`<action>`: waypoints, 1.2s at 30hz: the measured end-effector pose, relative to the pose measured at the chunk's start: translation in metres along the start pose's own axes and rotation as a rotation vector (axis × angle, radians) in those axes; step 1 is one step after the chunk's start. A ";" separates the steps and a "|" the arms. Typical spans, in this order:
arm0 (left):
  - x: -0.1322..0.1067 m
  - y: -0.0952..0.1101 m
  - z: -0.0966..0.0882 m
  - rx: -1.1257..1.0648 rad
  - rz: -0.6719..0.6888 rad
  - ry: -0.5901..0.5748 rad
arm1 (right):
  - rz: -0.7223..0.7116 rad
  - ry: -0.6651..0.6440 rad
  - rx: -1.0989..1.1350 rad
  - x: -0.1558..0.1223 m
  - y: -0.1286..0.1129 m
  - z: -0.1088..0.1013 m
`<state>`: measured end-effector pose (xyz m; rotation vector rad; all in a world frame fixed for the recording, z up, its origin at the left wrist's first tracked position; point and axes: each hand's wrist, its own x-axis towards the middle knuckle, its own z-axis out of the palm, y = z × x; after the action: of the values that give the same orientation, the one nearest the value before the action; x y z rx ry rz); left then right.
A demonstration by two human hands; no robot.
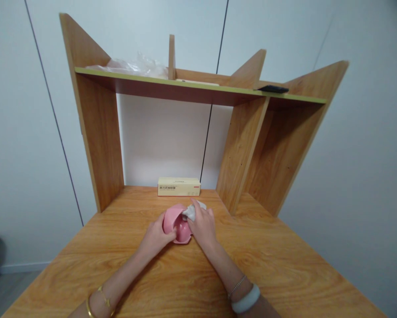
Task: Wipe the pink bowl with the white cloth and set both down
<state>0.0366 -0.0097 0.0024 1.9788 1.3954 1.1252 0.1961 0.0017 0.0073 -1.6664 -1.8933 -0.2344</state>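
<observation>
A pink bowl [174, 216] is tilted on its side just above or on the desk, its opening turned toward the right. My left hand [157, 236] grips it by the left side, the thumb over the rim. Bunched in my right hand [203, 225] is a white tissue or cloth [189, 213], held at the bowl's upper right rim. Those right fingers are closed round it, and part of the white material shows above them. Whether the bowl's underside touches the desk I cannot tell.
Behind the bowl a cream box [179, 187] with printed lettering stands against the wall. A wooden shelf unit [104, 145] rises from the desk [119, 238]. On its upper board lie a clear plastic bag [137, 67] and a dark flat object [274, 88].
</observation>
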 end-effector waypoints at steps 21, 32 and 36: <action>-0.003 0.004 -0.012 0.061 0.066 -0.055 | 0.103 -0.124 0.090 0.001 0.003 0.001; 0.001 -0.014 0.005 -0.271 0.065 -0.028 | 0.267 -0.185 0.344 -0.003 0.007 0.027; 0.001 -0.012 0.003 -0.230 0.088 -0.022 | 0.292 -0.152 0.097 -0.002 -0.001 0.011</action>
<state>0.0329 -0.0038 -0.0079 1.8956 1.1221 1.2390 0.1917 0.0052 -0.0020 -1.9115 -1.7079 0.1026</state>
